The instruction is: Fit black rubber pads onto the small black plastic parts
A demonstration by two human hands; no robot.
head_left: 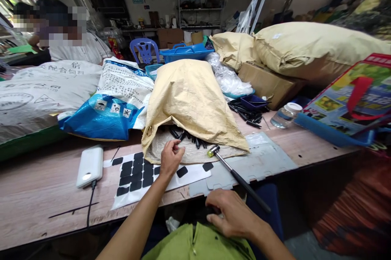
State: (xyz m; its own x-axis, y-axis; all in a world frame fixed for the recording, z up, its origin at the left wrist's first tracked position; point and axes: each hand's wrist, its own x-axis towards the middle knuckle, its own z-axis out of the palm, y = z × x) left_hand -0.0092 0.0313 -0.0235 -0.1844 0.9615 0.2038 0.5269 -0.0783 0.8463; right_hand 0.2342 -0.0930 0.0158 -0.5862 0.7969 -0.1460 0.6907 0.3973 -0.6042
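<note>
My left hand [171, 157] is at the mouth of a tan woven sack [189, 89], fingers loosely bent with the thumb apart and nothing visible in them. Just beyond it, several black plastic pieces [197, 142] lie inside the sack's opening. Below the left hand is a white sheet with black rounded stickers [136, 172]. My right hand [230, 211] is above my lap at the table edge, fingers curled around something dark that is mostly hidden. A small hammer [227, 165] with a yellow-tipped head and black handle lies beyond the right hand, its handle overhanging the edge.
A white power bank [90, 166] with a cable lies at left. Blue-and-white printed sacks [113, 101] stand behind it. To the right are black parts [249, 115], a clear jar [286, 115], a carton [269, 83] and a blue tray [336, 132]. Another person sits at far left.
</note>
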